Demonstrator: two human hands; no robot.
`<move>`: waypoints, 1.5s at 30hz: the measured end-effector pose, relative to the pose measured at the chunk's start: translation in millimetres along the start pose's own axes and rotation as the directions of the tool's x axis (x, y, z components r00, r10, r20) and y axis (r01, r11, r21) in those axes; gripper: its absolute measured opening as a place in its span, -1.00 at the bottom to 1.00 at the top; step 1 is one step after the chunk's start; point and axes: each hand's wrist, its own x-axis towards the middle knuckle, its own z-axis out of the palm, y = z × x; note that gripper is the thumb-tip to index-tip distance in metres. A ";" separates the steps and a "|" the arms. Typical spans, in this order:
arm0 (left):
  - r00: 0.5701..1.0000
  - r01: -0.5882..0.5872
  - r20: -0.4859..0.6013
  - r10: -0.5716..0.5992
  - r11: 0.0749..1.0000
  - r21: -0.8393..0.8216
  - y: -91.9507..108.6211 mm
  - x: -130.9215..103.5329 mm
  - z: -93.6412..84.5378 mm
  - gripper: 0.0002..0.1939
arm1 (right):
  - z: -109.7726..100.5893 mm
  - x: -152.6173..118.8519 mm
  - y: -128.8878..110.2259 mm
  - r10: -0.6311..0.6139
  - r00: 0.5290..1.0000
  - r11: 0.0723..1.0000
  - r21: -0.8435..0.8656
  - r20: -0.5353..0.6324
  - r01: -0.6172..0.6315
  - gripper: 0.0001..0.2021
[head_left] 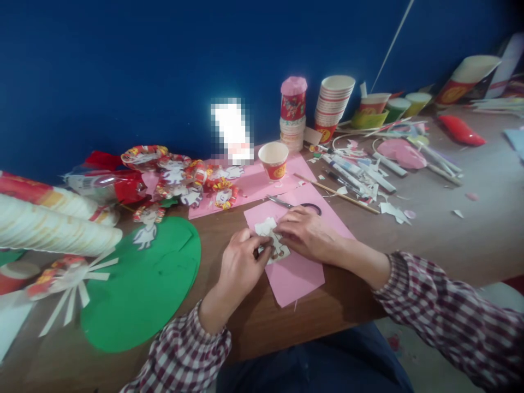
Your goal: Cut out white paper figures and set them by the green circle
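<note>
One blue wall (pixel 123 65) backs the brown table (pixel 434 226) beneath both hands (pixel 240 261).

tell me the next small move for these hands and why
I'd probably steady the white paper piece with the left hand while the right hand smooths it: both hands are at it, it lies over pink paper, and the scissors lie just beyond, seemingly unheld.
</note>
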 end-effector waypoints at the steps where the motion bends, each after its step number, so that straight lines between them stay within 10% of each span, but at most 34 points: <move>1: 1.000 0.000 0.003 0.000 1.000 0.002 0.0 0.1 -0.2 -0.84 | -0.3 0.2 -0.2 0.000 1.000 1.000 -0.001 0.000 0.000 -0.89; 45: 1.000 0.030 -0.003 -0.031 0.990 -0.141 -8.1 6.2 -13.3 -0.79 | 0.5 0.1 -5.7 -0.052 0.993 0.998 0.027 0.105 0.050 -0.87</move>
